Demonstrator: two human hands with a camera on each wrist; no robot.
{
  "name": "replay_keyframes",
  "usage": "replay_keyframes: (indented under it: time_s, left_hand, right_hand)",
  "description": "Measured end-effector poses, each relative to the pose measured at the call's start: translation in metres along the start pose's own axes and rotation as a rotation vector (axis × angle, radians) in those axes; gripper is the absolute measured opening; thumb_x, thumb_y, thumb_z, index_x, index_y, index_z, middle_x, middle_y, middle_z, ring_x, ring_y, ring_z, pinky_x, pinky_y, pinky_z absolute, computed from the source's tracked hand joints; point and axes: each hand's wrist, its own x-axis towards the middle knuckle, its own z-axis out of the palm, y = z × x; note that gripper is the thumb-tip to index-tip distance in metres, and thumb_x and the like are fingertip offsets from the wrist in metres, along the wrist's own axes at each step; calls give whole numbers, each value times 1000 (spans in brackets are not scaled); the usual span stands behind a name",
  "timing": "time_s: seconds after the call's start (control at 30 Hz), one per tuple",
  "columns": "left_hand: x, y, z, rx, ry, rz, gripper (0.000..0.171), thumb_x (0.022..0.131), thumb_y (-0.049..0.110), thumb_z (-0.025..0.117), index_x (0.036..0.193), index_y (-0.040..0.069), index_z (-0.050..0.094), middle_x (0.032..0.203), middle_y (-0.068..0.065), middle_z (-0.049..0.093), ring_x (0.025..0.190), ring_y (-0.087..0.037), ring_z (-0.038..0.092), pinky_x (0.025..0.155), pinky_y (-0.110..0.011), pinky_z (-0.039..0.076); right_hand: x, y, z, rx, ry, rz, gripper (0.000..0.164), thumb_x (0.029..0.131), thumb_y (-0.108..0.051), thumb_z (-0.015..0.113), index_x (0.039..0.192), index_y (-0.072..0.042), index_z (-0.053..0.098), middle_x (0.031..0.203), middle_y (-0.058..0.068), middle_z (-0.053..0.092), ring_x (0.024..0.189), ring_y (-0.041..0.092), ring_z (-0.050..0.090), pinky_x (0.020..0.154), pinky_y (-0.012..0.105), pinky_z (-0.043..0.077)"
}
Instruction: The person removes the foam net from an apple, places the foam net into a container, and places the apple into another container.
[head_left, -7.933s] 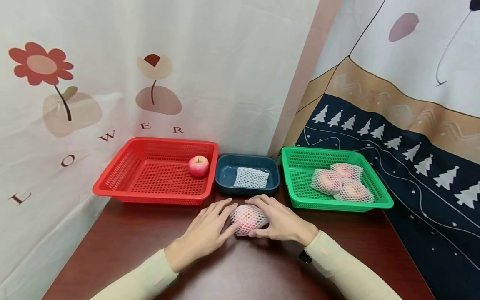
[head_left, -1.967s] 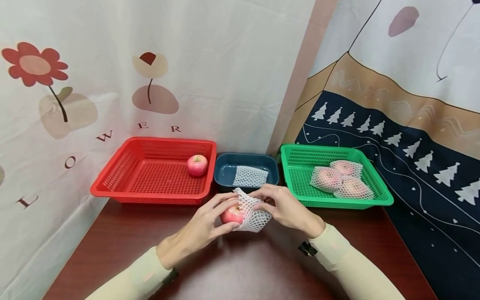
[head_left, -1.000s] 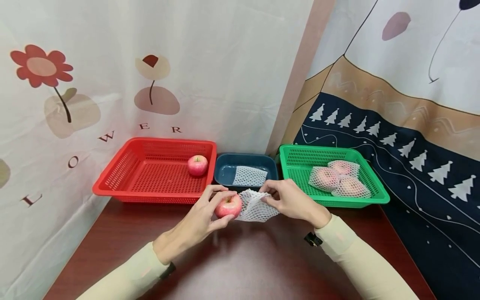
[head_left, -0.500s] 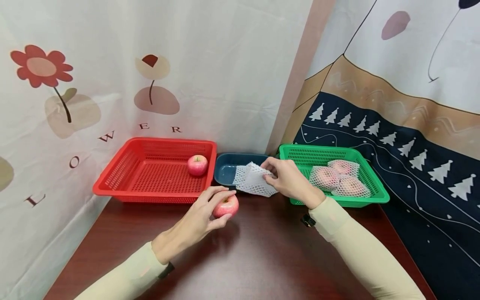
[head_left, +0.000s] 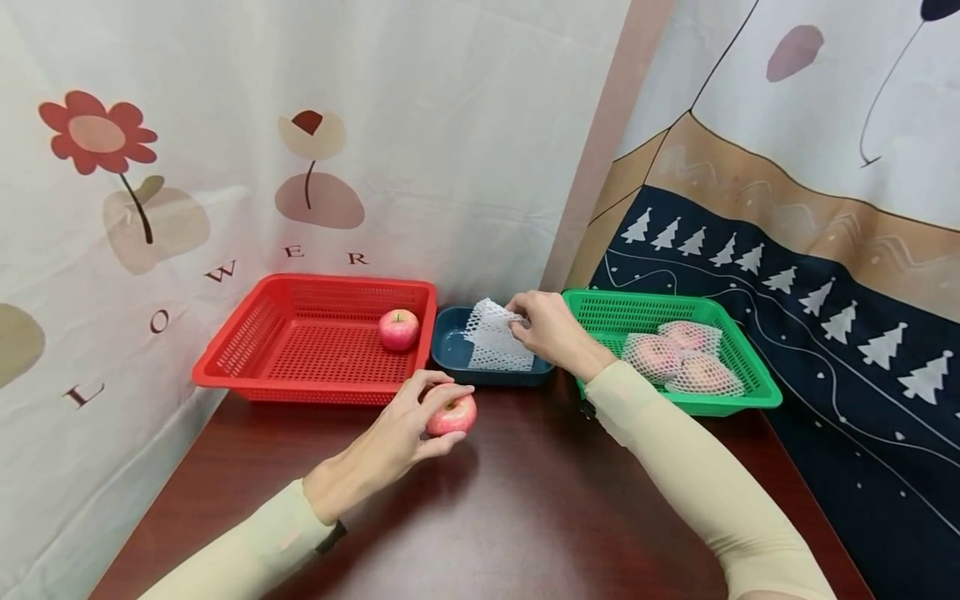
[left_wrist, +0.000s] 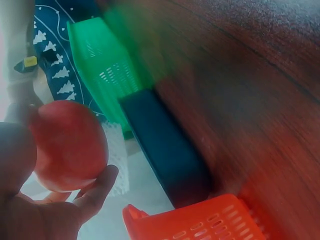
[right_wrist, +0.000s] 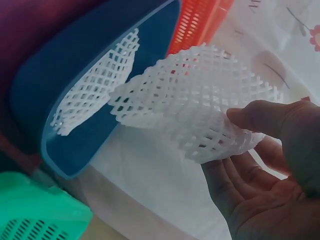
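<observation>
A bare red apple (head_left: 453, 412) is gripped by my left hand (head_left: 390, 439), a little above the table in front of the blue tray (head_left: 450, 350). In the left wrist view, thumb and fingers curl round that apple (left_wrist: 72, 145). My right hand (head_left: 553, 329) pinches a white foam fruit net (head_left: 491, 329) over the blue tray. Seen from the right wrist, this loose foam net (right_wrist: 195, 95) hangs between thumb and fingers, apart from the apple. Another flat foam net (right_wrist: 97, 82) lies in the tray below it.
The red basket (head_left: 315, 392) on the left holds one bare apple (head_left: 398, 330). On the right, the green basket (head_left: 675, 408) holds 3 apples (head_left: 655, 357) in foam nets. A brown table (head_left: 480, 517) lies under everything, with a printed curtain (head_left: 465, 167) behind.
The foam net has come off the apple. My right hand has carried it away and up over the blue tray, while my left hand keeps the apple, shifted slightly left.
</observation>
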Motion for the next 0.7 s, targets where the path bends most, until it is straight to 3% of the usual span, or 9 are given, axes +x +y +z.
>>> replay_keyframes:
  time_s: [0.23, 0.5, 0.7]
  left_hand:
    - [-1, -4, 3, 22, 19, 33, 67, 94, 24, 101, 154, 17, 72, 144, -15, 63, 135, -27, 63, 105, -44, 68]
    - [-1, -6, 3, 39, 15, 43, 65, 95, 26, 100, 153, 16, 71, 144, -14, 63, 136, -26, 62, 108, -46, 66]
    - [-1, -7, 3, 45, 17, 39, 65, 95, 26, 100, 152, 15, 72, 143, -13, 63, 136, -25, 61, 107, -46, 68]
  right_hand:
    - [18, -6, 18, -44, -27, 22, 14, 109, -9, 78, 120, -3, 82, 119, 16, 79, 103, 31, 76, 93, 46, 69]
    - [38, -5, 44, -203, -12, -66, 9, 107, -8, 79, 114, -4, 75, 118, 16, 71, 106, 32, 73, 93, 43, 68]
    - [50, -8, 64, -323, -107, -94, 15, 110, -8, 77, 124, -1, 75, 121, 16, 71, 109, 31, 76, 90, 40, 70]
